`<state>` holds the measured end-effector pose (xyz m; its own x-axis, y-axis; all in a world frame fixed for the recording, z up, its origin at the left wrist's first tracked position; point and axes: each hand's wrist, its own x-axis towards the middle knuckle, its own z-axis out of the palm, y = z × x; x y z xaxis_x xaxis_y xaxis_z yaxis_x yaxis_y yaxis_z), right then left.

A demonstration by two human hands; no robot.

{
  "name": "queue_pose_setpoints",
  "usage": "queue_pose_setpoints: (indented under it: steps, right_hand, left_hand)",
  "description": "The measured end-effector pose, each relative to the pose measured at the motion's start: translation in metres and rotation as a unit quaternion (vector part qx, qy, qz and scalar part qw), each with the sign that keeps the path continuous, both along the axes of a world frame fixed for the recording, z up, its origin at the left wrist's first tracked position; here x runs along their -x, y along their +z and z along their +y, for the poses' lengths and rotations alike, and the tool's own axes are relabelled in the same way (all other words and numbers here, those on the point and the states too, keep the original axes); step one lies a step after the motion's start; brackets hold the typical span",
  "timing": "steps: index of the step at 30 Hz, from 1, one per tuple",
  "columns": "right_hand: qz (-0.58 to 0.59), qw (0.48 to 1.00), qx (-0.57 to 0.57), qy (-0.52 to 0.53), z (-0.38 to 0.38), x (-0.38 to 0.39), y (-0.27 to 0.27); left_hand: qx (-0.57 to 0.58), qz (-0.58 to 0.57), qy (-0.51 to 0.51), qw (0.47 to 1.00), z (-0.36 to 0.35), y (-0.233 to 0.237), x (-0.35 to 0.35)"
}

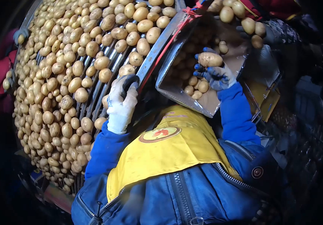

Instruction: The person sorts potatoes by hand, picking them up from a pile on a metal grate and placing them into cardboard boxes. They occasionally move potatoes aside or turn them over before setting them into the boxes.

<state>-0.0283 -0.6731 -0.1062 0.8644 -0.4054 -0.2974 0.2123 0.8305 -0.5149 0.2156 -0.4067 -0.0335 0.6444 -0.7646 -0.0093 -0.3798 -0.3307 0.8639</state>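
Observation:
My right hand [218,77], in a white glove with blue fingertips, grips a large oval potato [210,59] above an open cardboard box [215,98]. Smaller potatoes [197,88] lie inside that box, whose far part is in shadow. On the other side, my left hand [122,99], gloved in white and grey, rests at the edge of the roller conveyor [112,56]. Its fingers are curled, and what they hold, if anything, is hidden. Just beyond those fingers sits another potato [127,70], beside the metal side rail [160,44].
Many potatoes [49,116] cover the conveyor. A red cord [165,47] runs along the rail. At upper right, another person's gloved hand [268,35] is near several potatoes; a second gloved hand [20,35] shows at far left. Cardboard [262,97] stands right of the box.

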Motion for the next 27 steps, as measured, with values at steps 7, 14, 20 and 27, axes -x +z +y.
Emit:
queue_pose_setpoints:
  steps: [7,14,20,27]
  right_hand:
    - [0.2,0.959,0.13,-0.154,0.015,0.13,0.048]
    - [0.577,0.747,0.326,-0.054,0.018,0.164,0.075]
    - [0.268,0.695,0.668,-0.006,0.074,-0.032,0.11]
    - [-0.138,0.473,0.847,0.197,0.177,-0.208,0.099]
  left_hand:
    - [-0.026,0.056,-0.026,0.998,0.003,0.004,-0.008]
    - [-0.013,0.091,0.009,0.996,0.008,0.005,-0.009]
    - [-0.045,-0.233,0.053,0.97,0.067,0.014,-0.023]
    - [-0.421,-0.363,0.381,0.738,0.24,0.039,-0.024]
